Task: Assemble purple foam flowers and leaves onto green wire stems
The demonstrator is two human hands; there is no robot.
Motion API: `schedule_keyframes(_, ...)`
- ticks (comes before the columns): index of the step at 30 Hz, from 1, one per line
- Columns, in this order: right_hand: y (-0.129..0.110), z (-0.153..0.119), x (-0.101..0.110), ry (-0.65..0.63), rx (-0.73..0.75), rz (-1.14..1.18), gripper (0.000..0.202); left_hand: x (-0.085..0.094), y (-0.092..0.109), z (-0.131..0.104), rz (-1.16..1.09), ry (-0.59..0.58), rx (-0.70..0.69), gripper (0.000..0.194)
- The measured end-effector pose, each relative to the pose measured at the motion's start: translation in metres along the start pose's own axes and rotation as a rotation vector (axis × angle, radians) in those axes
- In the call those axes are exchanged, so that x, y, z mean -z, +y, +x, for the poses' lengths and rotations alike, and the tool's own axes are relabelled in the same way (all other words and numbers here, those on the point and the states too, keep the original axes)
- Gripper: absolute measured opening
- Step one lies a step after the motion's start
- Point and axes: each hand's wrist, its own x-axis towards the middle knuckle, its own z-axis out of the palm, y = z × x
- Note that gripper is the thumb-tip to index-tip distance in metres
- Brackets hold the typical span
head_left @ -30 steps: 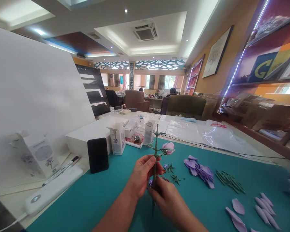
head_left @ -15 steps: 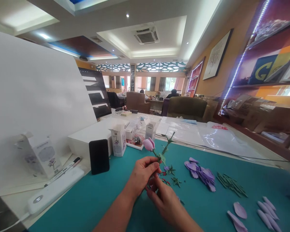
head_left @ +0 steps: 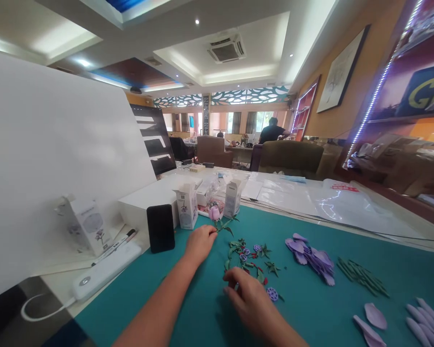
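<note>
My left hand (head_left: 201, 245) is closed on the green stem of an artificial flower (head_left: 214, 213) with a pale pink bud, held above the far part of the teal mat. Leafy green ends of the stem stick out to the right of my fingers. My right hand (head_left: 246, 295) hovers low over the mat with thumb and forefinger apart and nothing seen between them. Just beyond it lie small green leaf pieces (head_left: 272, 268), red bits and a purple lattice disc (head_left: 272, 294). A heap of lilac petals (head_left: 311, 258) lies farther right.
Green stems (head_left: 363, 274), two loose petals (head_left: 375, 315) and lilac bud pieces (head_left: 424, 318) lie at right. A black upright panel (head_left: 160, 229), small boxes (head_left: 187, 207) and a white power strip (head_left: 106, 270) stand left. Plastic sheets (head_left: 332, 202) cover the far table. A person (head_left: 272, 130) is in the background.
My hands have separated. The left has carried the flower away and to the left, towards the boxes; the right has let go and sits over the small parts. The view has shifted slightly.
</note>
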Motion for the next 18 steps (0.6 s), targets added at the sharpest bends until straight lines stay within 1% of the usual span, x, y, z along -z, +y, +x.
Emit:
schedule_keyframes(4,0.004,0.000,-0.002,-0.022,0.021,-0.007,0.010,-0.006,-0.017,0.003,0.091,-0.035,0.036,0.022)
schedule_keyframes(8,0.007,0.000,-0.005,-0.046,0.034,-0.040,0.009,-0.012,-0.028,0.006,0.162,-0.078,0.049,0.022)
schedule_keyframes(12,0.009,0.000,-0.007,-0.083,0.031,-0.056,0.008,-0.015,-0.036,0.007,0.223,-0.103,0.057,0.023)
schedule_keyframes(18,0.009,-0.001,-0.008,-0.092,0.034,-0.061,0.009,-0.017,-0.042,0.010,0.282,-0.126,0.079,0.023)
